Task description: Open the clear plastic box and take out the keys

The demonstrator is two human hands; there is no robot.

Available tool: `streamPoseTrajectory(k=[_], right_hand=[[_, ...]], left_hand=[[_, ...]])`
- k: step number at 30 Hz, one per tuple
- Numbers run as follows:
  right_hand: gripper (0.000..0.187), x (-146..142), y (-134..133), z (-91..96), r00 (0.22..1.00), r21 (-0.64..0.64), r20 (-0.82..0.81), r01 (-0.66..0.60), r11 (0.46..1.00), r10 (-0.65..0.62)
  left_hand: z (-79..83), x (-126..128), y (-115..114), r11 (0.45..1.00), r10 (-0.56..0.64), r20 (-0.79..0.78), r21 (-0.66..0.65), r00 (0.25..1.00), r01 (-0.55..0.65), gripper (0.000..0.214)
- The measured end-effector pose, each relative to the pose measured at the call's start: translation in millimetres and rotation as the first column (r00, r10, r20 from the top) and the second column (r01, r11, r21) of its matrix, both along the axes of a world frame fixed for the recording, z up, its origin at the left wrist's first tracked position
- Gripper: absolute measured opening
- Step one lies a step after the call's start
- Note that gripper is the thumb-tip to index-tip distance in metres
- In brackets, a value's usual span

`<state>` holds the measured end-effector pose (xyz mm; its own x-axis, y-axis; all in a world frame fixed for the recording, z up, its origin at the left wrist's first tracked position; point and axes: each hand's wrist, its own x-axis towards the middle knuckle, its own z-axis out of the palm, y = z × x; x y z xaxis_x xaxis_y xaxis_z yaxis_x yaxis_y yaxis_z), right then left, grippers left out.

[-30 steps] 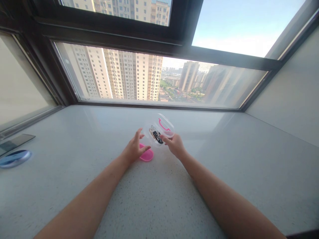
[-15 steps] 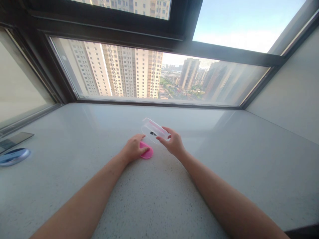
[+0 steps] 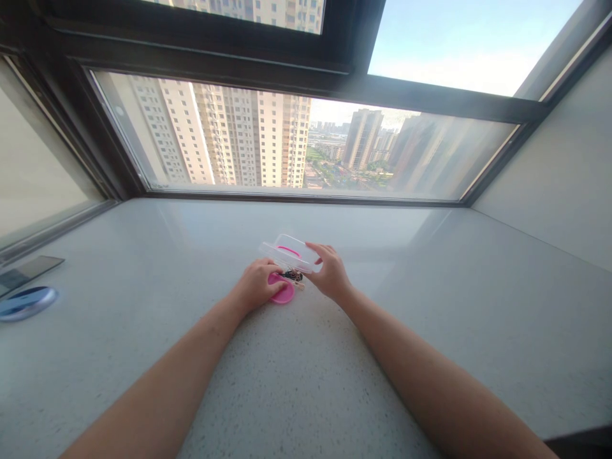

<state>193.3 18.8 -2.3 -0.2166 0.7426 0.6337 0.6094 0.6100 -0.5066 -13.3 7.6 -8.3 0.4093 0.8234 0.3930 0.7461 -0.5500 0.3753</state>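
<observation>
My right hand (image 3: 329,275) grips a small clear plastic box (image 3: 289,252) with a pink handle, turned nearly upside down just above the sill. Small dark clips (image 3: 292,276) lie under its mouth, beside a flat pink lid (image 3: 283,293) on the speckled stone windowsill (image 3: 296,376). My left hand (image 3: 255,284) rests with curled fingers on the pink lid's left edge, holding it down. Both forearms reach in from the bottom of the view.
A dark phone (image 3: 26,270) and a round blue disc (image 3: 26,301) lie at the far left of the sill. A dark-framed window (image 3: 287,83) runs along the back, and a pale wall (image 3: 564,166) closes off the right side.
My right hand has tipped the clear box from upright to nearly upside down and lowered it; the dark clips have come out beside the pink lid. My left hand has settled onto the lid.
</observation>
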Motion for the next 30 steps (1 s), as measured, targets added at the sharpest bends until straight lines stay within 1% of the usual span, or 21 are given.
streamPoseTrajectory(k=[5,9,12,15,17,20,22,25,27,30], right_hand=[[0.053,0.8,2.4,-2.3,0.999,0.01,0.003,-0.039,0.999,0.039],[0.053,2.6,5.1,-3.5,0.998,0.065,0.004,-0.061,0.996,0.061],[0.05,3.9,6.5,-3.0,0.999,0.107,0.01,-0.038,0.994,0.037],[0.048,4.8,7.1,-2.5,1.0,0.116,-0.012,0.019,0.993,-0.018],[0.049,5.5,7.3,-2.4,0.996,0.079,-0.054,0.079,0.994,-0.075],[0.053,7.5,7.8,-2.3,0.972,-0.055,-0.152,0.172,0.984,-0.178],[0.054,9.1,8.2,-1.7,0.949,-0.135,-0.213,0.206,0.969,-0.231],[0.048,11.0,9.0,-0.6,0.934,-0.188,-0.269,0.19,0.964,-0.237],[0.044,11.3,9.5,-0.1,0.932,-0.209,-0.286,0.164,0.964,-0.221],[0.041,10.3,9.7,-0.1,0.928,-0.23,-0.298,0.16,0.96,-0.226]], left_hand=[[2.0,0.0,-1.5,1.0,0.021,0.012,0.005,1.0,-0.021,0.017],[0.4,-1.3,-1.8,0.997,0.072,0.036,-0.012,0.997,-0.071,0.019],[-0.5,-1.2,-1.5,0.995,0.101,0.036,-0.001,0.994,-0.101,0.019],[-0.5,-0.6,-1.5,0.994,0.109,0.013,0.011,0.994,-0.11,0.018],[-0.4,-0.5,-1.5,0.994,0.111,0.008,0.019,0.994,-0.111,0.02],[-0.5,-1.2,-1.0,0.994,0.104,0.032,0.033,0.994,-0.105,0.026],[-0.9,-1.7,-0.3,0.994,0.099,0.056,0.046,0.993,-0.102,0.029],[-1.4,-1.9,0.8,0.991,0.096,0.105,0.083,0.99,-0.105,0.035],[-1.1,-1.5,0.8,0.988,0.09,0.138,0.114,0.986,-0.106,0.039],[1.6,-0.2,-0.9,0.983,0.071,0.174,0.153,0.982,-0.098,0.042]])
